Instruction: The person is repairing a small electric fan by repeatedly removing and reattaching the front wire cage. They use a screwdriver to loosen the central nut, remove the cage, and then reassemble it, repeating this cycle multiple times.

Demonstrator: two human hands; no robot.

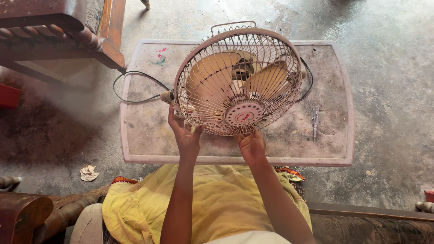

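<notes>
We cannot see the motor housing of the fan (238, 81) clearly: the wire grille and the pale cream blades cover it, and only a dark shape shows through behind the round hub cap. The fan's base or stand is hidden too, so we cannot tell what it rests on beyond our grip. Our left hand (184, 134) is closed on the lower left rim of the grille, thumb up along the wires, and our right hand (251, 145) grips the bottom rim just below the hub cap; the fingertips of both are tucked behind the cage and out of sight. The two hands are apart, each clamped on the fan, which stands tilted towards us over the middle of the counter (149, 135).

A black cable (135, 79) loops off the left side of the fan and over the counter's edge; another stretch curves behind the right rim, where its end is lost. A small clear-handled tool (315, 122), probably a screwdriver, lies on the right part of the counter, too small to make out well.

The counter is a pale, grimy plastic top with a raised rim and a faded red mark near its far left corner. It stands on a stained grey concrete floor (389, 68). Dark carved wooden furniture (68, 31) is cut off at the upper left, and a crumpled scrap (88, 172) lies on the floor at lower left. Our yellow garment (217, 199) fills the lower frame.
</notes>
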